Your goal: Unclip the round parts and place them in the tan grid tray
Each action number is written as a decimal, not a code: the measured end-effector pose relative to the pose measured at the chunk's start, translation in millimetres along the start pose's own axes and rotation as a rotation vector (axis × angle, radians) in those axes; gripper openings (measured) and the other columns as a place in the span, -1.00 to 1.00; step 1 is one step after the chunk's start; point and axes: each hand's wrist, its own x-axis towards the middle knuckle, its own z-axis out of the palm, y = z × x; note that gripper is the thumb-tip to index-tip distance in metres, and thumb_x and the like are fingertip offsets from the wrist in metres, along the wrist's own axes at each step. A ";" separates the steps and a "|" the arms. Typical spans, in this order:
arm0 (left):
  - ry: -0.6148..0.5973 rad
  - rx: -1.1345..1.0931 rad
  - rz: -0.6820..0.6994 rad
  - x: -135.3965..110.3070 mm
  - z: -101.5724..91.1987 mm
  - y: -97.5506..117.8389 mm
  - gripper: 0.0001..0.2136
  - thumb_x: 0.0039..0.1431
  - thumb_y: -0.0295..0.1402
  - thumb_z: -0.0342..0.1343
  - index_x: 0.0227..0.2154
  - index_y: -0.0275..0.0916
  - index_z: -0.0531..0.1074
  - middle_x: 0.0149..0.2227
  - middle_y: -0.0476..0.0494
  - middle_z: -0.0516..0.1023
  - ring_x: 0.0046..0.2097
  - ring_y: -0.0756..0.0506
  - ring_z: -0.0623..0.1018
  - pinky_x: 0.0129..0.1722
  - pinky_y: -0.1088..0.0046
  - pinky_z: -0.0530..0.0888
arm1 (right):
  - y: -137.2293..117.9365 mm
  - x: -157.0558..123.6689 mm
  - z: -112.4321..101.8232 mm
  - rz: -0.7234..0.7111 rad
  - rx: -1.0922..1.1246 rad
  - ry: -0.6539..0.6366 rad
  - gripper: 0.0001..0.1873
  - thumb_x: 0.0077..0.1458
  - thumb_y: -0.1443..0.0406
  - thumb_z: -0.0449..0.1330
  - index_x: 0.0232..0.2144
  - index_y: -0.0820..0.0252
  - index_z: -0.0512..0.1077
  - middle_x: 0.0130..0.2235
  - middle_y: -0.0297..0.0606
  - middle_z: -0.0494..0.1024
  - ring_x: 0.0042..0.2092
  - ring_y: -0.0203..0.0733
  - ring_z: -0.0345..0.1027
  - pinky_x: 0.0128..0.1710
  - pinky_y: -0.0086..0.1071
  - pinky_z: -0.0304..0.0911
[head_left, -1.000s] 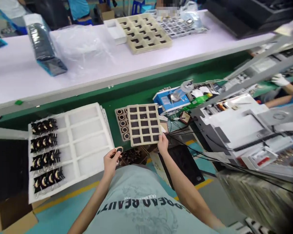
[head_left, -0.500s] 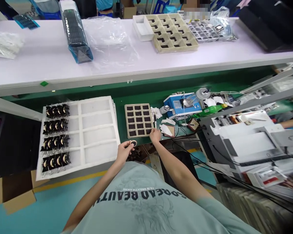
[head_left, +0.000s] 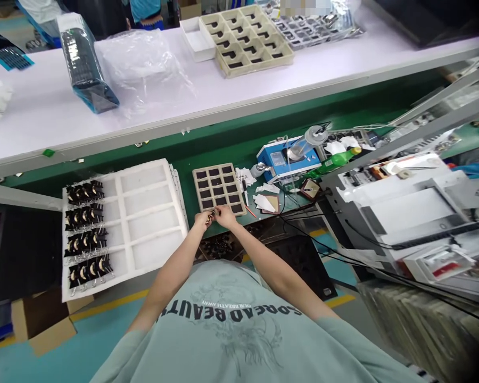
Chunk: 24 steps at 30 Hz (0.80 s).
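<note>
My left hand [head_left: 203, 218] pinches a small round dark piece with a pale rim [head_left: 210, 216]; the fingers cover part of it. My right hand [head_left: 225, 217] is drawn up against it, its fingers closed, and whatever they hold is too small and covered to name. Both hands are over the front edge of a beige compartment tray [head_left: 221, 187] with dark-lined cells. On the left lies a white foam tray [head_left: 149, 199], its left cells filled with rows of black pieces with pale curved rims and metal clips [head_left: 88, 242].
Right of the beige tray lie a black-and-white pen [head_left: 245, 192], an orange stick [head_left: 251, 211] and white paper scraps [head_left: 264, 203]. Behind are a blue device [head_left: 281, 162] and a green bottle [head_left: 337, 160]. A raised white shelf [head_left: 151, 109] runs across the back. Cables [head_left: 303, 239] hang at right.
My right hand has left the beige tray's front right corner and come over to my left hand, which still holds the round piece. The camera view has shifted and turned a little.
</note>
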 end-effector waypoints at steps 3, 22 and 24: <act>0.033 -0.027 -0.034 5.9 0.3 -2.8 -0.89 -0.03 -0.56 0.29 -0.49 -0.36 0.45 -0.66 -0.07 0.41 -0.60 -0.01 0.46 -0.61 0.54 0.29 | -2.5 -1.4 -5.1 -0.051 -0.211 -0.061 -0.52 0.15 0.34 0.19 0.14 0.18 0.42 0.11 -0.05 0.43 0.03 -0.03 0.39 0.02 -0.29 0.29; -0.075 -0.380 0.052 -41.8 -42.8 -50.4 -0.89 0.09 -0.46 0.24 -0.32 -0.30 0.44 -0.43 -0.10 0.54 -0.46 0.00 0.54 -0.45 0.52 0.39 | -10.6 -7.1 1.9 -0.181 -0.582 -0.089 -0.60 0.25 0.13 0.18 0.07 0.16 0.47 -0.03 -0.05 0.47 -0.01 -0.01 0.38 -0.07 -0.31 0.26; -0.100 -0.445 0.019 -44.9 -46.4 -54.5 -0.93 0.17 -0.39 0.15 -0.36 -0.29 0.41 -0.45 -0.12 0.52 -0.44 -0.02 0.54 -0.40 0.46 0.45 | -12.0 -8.8 7.2 -0.154 -0.568 -0.074 -0.58 0.24 0.11 0.17 0.06 0.17 0.47 -0.02 -0.03 0.46 0.01 0.02 0.37 -0.04 -0.28 0.26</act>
